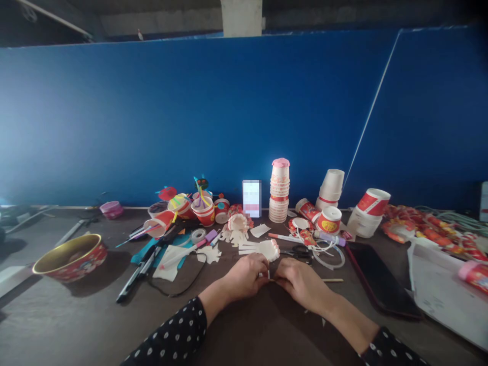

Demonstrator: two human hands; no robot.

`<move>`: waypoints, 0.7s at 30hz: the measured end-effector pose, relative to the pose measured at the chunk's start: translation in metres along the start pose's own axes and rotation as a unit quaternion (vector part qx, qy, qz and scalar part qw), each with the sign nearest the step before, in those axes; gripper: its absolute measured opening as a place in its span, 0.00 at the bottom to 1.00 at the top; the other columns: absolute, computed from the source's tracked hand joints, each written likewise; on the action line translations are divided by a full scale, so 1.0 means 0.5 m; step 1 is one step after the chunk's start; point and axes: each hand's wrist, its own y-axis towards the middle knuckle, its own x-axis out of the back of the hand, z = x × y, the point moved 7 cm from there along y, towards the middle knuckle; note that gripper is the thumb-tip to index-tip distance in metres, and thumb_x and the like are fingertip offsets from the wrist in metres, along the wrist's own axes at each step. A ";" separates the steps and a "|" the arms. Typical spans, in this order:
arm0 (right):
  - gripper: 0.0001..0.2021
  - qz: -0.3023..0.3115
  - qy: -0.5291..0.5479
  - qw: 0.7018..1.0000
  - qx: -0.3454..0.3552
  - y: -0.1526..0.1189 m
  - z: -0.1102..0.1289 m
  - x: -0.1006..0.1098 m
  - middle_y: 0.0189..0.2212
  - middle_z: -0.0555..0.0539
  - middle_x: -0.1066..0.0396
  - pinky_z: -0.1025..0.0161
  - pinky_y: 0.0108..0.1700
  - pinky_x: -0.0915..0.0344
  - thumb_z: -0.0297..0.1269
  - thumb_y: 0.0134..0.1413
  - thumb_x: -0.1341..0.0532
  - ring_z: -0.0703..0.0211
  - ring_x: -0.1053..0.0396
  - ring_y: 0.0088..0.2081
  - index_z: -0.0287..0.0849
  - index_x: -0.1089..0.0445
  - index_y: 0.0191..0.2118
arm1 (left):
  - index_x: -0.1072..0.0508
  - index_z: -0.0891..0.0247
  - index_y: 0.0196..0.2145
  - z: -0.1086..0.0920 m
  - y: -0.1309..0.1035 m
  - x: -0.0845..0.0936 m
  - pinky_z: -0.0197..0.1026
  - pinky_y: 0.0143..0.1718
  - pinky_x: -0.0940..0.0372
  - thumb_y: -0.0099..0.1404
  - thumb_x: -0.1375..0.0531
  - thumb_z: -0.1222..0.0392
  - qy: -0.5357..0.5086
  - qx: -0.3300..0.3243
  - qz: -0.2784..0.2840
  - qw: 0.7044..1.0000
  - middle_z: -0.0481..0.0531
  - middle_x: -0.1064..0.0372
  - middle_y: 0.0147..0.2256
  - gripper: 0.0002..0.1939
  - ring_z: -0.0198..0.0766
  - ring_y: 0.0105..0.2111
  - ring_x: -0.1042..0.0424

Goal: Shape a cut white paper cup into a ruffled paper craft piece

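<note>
My left hand (248,276) and my right hand (301,280) meet low in the middle, over the dark table (244,330). The fingers of both are pinched around something small and whitish between them, mostly hidden. A thin wooden stick (333,280) shows just to the right of my right hand; whether it runs into the fingers is hidden. Just beyond the hands lies a cut paper cup (269,249) with white strips spread out. Black scissors (301,253) rest behind my right hand.
Stacked cups (279,198) stand at the back, near a bright phone (251,198). A gold-rimmed bowl (70,259) is left, and decorated cups (204,209) stand left of centre. At right lie a dark tablet-like device (381,279) and white sheets (450,290).
</note>
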 end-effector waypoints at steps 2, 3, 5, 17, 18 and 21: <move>0.08 -0.003 0.001 1.000 -0.002 0.000 -0.001 0.000 0.32 0.48 0.31 0.65 0.39 0.42 0.28 0.54 0.45 0.59 0.35 0.38 0.43 0.29 0.32 | 0.28 0.64 0.26 0.001 0.000 0.000 0.35 0.40 0.39 0.57 0.40 0.70 -0.009 0.016 -0.004 1.000 0.51 0.31 0.34 0.04 0.37 0.37 0.33; 0.07 -0.005 0.003 1.000 -0.001 0.000 0.000 0.000 0.32 0.48 0.31 0.65 0.39 0.42 0.29 0.54 0.44 0.58 0.35 0.38 0.43 0.29 0.32 | 0.28 0.64 0.26 0.001 0.001 0.000 0.35 0.40 0.39 0.57 0.41 0.70 -0.015 0.024 -0.007 1.000 0.51 0.31 0.34 0.05 0.37 0.37 0.33; 0.06 -0.009 0.007 1.000 0.001 0.002 0.002 -0.002 0.32 0.48 0.31 0.65 0.40 0.42 0.30 0.53 0.43 0.58 0.35 0.38 0.44 0.29 0.32 | 0.29 0.64 0.26 0.001 0.001 0.001 0.36 0.40 0.39 0.58 0.42 0.70 -0.023 0.036 -0.011 0.999 0.51 0.31 0.34 0.06 0.37 0.37 0.33; 0.04 -0.053 0.027 0.998 0.003 0.010 0.005 -0.015 0.31 0.49 0.32 0.65 0.41 0.42 0.28 0.51 0.42 0.59 0.36 0.38 0.41 0.31 0.29 | 0.28 0.64 0.24 0.012 0.002 -0.004 0.38 0.42 0.39 0.54 0.42 0.72 -0.009 0.074 -0.013 0.997 0.52 0.30 0.34 0.06 0.39 0.38 0.33; 0.04 -0.057 0.026 0.998 0.005 0.010 0.006 -0.014 0.31 0.49 0.32 0.65 0.40 0.42 0.28 0.51 0.42 0.59 0.36 0.37 0.41 0.32 0.29 | 0.28 0.64 0.24 0.014 0.002 -0.006 0.38 0.42 0.38 0.54 0.42 0.72 -0.005 0.078 -0.015 0.997 0.52 0.30 0.34 0.06 0.39 0.37 0.33; 0.04 -0.065 0.012 0.998 0.012 0.010 0.007 -0.015 0.31 0.49 0.33 0.65 0.39 0.42 0.27 0.51 0.43 0.59 0.36 0.37 0.41 0.33 0.28 | 0.28 0.64 0.24 0.020 0.002 -0.009 0.38 0.41 0.38 0.54 0.43 0.71 0.008 0.084 -0.017 0.996 0.52 0.30 0.33 0.06 0.40 0.37 0.33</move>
